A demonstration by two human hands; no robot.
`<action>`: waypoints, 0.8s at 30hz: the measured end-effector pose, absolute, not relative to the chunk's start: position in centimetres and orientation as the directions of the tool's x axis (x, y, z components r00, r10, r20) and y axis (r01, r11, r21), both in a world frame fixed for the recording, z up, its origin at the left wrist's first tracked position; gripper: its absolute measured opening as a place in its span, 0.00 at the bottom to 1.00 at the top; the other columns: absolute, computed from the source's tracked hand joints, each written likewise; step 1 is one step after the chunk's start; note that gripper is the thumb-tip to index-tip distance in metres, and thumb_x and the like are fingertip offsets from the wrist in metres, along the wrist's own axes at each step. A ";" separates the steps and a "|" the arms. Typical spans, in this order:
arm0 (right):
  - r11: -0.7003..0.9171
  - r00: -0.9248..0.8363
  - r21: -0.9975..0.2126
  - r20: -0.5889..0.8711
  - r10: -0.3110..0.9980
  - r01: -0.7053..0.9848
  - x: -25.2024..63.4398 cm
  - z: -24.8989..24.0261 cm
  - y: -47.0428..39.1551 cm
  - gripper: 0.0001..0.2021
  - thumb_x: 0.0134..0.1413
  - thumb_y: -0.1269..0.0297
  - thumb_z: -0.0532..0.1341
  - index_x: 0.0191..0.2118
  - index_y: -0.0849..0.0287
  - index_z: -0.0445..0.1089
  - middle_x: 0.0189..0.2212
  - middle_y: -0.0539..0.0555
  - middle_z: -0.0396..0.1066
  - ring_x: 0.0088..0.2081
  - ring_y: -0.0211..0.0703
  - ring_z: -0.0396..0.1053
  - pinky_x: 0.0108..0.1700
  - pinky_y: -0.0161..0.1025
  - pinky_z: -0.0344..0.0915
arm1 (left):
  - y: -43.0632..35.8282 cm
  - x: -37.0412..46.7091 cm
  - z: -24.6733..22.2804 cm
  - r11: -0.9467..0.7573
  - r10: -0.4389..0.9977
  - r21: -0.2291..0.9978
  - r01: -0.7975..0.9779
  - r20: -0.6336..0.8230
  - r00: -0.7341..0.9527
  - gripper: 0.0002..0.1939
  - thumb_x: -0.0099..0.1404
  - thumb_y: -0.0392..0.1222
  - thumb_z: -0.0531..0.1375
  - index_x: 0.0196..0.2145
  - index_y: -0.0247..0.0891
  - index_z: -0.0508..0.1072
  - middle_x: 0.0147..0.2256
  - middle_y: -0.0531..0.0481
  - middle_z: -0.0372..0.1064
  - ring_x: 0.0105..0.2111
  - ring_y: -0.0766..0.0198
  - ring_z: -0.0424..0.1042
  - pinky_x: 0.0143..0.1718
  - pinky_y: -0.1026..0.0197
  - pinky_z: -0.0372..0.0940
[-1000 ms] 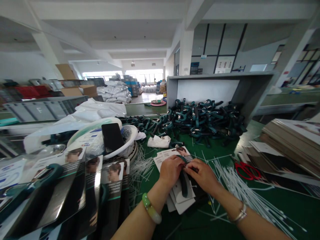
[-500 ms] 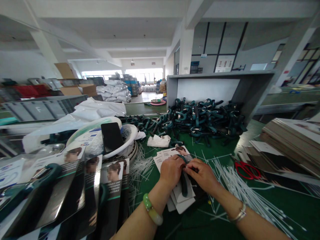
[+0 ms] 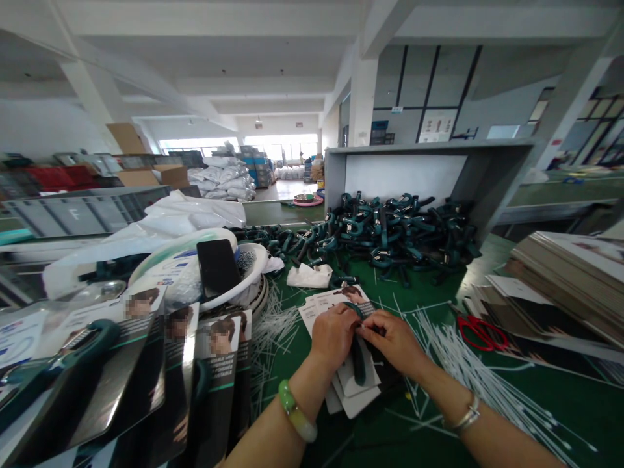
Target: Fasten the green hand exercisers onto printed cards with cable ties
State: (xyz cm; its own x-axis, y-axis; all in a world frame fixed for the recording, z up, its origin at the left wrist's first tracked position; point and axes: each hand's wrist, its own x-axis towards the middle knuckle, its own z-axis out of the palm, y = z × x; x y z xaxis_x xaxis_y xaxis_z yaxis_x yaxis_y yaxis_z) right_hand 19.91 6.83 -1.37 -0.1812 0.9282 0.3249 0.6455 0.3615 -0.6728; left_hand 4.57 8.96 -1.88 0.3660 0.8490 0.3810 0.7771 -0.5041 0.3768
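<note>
Both hands meet over a small stack of printed cards (image 3: pixel 358 392) on the green table. My left hand (image 3: pixel 335 333), with a green bangle at the wrist, is closed round the upper part of a dark green tool (image 3: pixel 359 364) lying on the top card. Beside it, my right hand (image 3: pixel 390 337) has thumb and index finger pinched against the tool; what they pinch is too small to make out. A silver bracelet is on the right wrist. Loose white cable ties (image 3: pixel 468 364) lie to the right and more to the left of the cards.
Many dark green tools (image 3: pixel 385 227) are heaped before and inside a grey open box (image 3: pixel 502 188). Red-handled scissors (image 3: pixel 482 333) and stacked cards (image 3: pixel 570 279) lie right. At left are carded tools (image 3: pixel 112 383), a white basket (image 3: pixel 253 266) and a black phone (image 3: pixel 218 268).
</note>
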 end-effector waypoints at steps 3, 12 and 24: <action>0.339 -0.191 -0.691 0.284 0.940 0.639 20.0 -1.3 7.3 0.13 0.51 0.54 0.58 0.23 0.58 0.70 0.24 0.49 0.66 0.27 0.38 0.65 0.30 0.34 0.59 | 9.0 4.6 -1.9 -0.515 0.844 0.390 0.763 0.386 0.372 0.12 0.62 0.35 0.52 0.32 0.43 0.74 0.35 0.52 0.71 0.34 0.64 0.69 0.34 0.64 0.60; 0.400 -0.210 -0.693 0.347 0.914 0.599 20.1 -1.5 7.0 0.12 0.52 0.56 0.59 0.23 0.57 0.69 0.25 0.49 0.64 0.29 0.38 0.64 0.32 0.35 0.60 | 8.7 4.8 -1.4 -0.445 0.885 0.388 0.807 0.327 0.331 0.11 0.62 0.37 0.52 0.33 0.43 0.74 0.35 0.51 0.70 0.34 0.64 0.69 0.33 0.64 0.60; 0.378 -0.207 -0.739 0.317 0.926 0.557 20.1 -1.2 6.8 0.12 0.51 0.56 0.59 0.23 0.58 0.69 0.25 0.49 0.64 0.29 0.38 0.64 0.32 0.35 0.59 | 8.7 4.7 -1.9 -0.501 0.841 0.298 0.812 0.390 0.376 0.10 0.64 0.37 0.52 0.33 0.43 0.73 0.35 0.51 0.70 0.34 0.63 0.68 0.31 0.63 0.59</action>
State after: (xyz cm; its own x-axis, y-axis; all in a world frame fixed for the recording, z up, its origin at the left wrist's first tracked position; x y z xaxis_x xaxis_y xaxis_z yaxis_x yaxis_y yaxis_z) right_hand 20.06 6.84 -1.22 -0.2070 0.9256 0.3170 0.5574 0.3779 -0.7393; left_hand 4.75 8.68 -1.86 0.3760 0.8407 0.3896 0.8121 -0.5015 0.2983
